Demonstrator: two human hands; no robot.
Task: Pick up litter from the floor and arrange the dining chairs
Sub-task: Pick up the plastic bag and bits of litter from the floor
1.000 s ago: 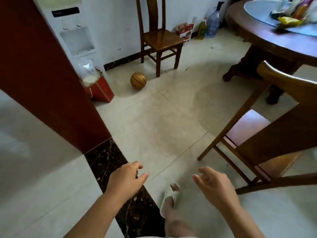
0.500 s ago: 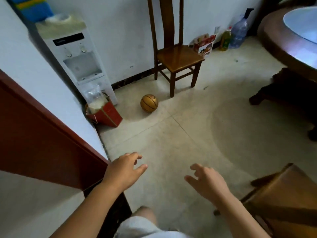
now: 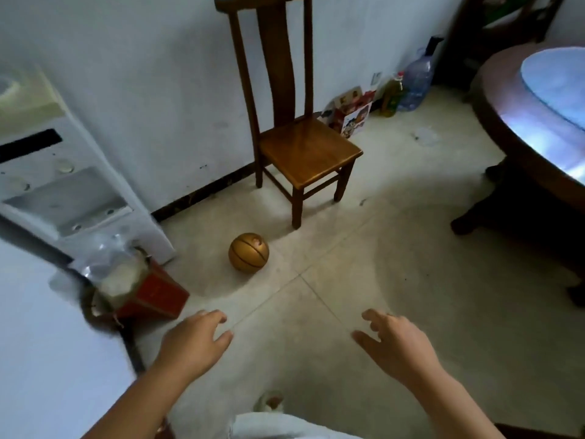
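Our left hand [image 3: 193,340] and right hand [image 3: 395,343] hover low in the frame over the pale tiled floor [image 3: 395,264], fingers spread and holding nothing. The tall-backed brown wooden dining chair [image 3: 297,134] stands against the white wall at upper centre. A small golden ball [image 3: 248,252] (basketball-patterned) lies on the floor just below-left of it.

Both forearms are bare, with no sleeves in view. The left grip [image 3: 193,339] and right grip [image 3: 394,342] wear no gloves. White shorts [image 3: 278,427] and a pale slipper [image 3: 269,403] show below.
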